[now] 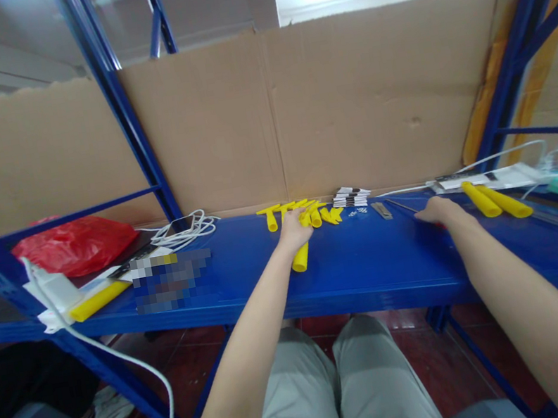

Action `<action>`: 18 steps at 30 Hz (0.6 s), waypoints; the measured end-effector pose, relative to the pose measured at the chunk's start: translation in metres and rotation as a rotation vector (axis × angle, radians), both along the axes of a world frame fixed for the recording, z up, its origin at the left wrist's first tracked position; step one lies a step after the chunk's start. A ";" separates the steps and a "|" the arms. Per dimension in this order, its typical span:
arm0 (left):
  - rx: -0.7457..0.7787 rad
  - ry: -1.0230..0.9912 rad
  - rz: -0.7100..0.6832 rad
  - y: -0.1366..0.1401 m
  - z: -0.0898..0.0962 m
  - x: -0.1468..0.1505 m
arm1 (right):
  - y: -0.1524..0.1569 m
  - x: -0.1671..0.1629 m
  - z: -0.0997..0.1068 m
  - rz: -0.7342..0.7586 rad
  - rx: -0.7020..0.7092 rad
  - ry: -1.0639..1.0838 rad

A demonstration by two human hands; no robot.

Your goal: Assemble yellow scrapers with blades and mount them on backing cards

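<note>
My left hand (295, 230) is closed round a yellow T-shaped plastic tool, whose round tube handle (301, 259) points toward me. Its fingers are partly hidden among several more yellow T-shaped tools (271, 219) at the back of the blue shelf. Farther right, my right hand (440, 212) is closed on what looks like a screwdriver. Its thin shaft (400, 205) points left and away, and a bit of red shows under the palm. Small yellow pieces (332, 216) lie just right of my left hand. Between the hands are flat metal blades (382, 211).
A stack of black-and-white packets (350, 197) and small clear bags (357, 211) lie at the back. Two yellow tubes (496, 200) rest at right, another yellow tube (100, 300) at left. White cables (189, 230), a red bag (76, 244) and blue posts (120, 107) flank the shelf; cardboard (346, 98) closes its back.
</note>
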State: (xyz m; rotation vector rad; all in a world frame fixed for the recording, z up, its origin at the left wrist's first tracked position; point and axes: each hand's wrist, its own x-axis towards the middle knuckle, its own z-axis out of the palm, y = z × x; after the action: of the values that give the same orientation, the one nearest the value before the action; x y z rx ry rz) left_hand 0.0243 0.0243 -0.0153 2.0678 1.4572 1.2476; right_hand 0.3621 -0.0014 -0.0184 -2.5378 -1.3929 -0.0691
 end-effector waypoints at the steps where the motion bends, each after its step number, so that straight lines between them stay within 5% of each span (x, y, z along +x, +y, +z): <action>1: 0.004 0.043 0.007 -0.002 0.000 0.000 | -0.001 -0.002 0.000 0.006 -0.011 0.000; 14: 0.025 0.211 0.001 -0.014 -0.004 0.012 | -0.013 -0.023 0.012 0.030 -0.049 0.008; 18: -0.091 0.155 -0.009 -0.016 -0.003 0.013 | -0.007 -0.020 0.009 0.065 -0.042 -0.022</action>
State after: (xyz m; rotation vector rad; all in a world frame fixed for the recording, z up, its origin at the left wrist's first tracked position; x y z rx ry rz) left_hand 0.0370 0.0086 -0.0179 2.1473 1.5390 1.0175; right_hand 0.3423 -0.0082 -0.0095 -2.5300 -1.4994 -0.0563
